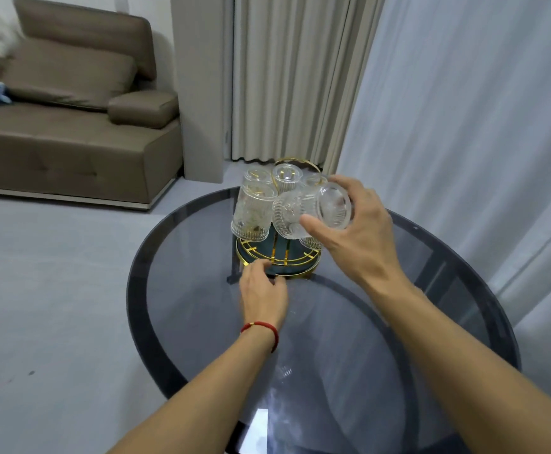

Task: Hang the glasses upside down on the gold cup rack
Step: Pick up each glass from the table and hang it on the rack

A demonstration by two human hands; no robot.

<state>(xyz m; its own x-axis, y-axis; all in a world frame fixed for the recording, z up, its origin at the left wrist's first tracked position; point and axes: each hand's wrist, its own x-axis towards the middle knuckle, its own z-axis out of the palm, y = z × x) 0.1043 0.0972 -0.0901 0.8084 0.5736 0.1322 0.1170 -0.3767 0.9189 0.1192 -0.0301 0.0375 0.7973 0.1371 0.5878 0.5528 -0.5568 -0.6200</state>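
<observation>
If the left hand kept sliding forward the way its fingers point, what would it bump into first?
The left hand points at the gold cup rack; its fingertips sit right at the round base rim, seemingly touching it already. So the rim comes first, though exact contact is hard to judge from this one view.

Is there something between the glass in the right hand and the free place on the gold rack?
Nothing visible blocks it. The right hand holds the tilted glass right at the gold rack, beside the hung glasses. The peg itself is hidden behind the glass.
</observation>
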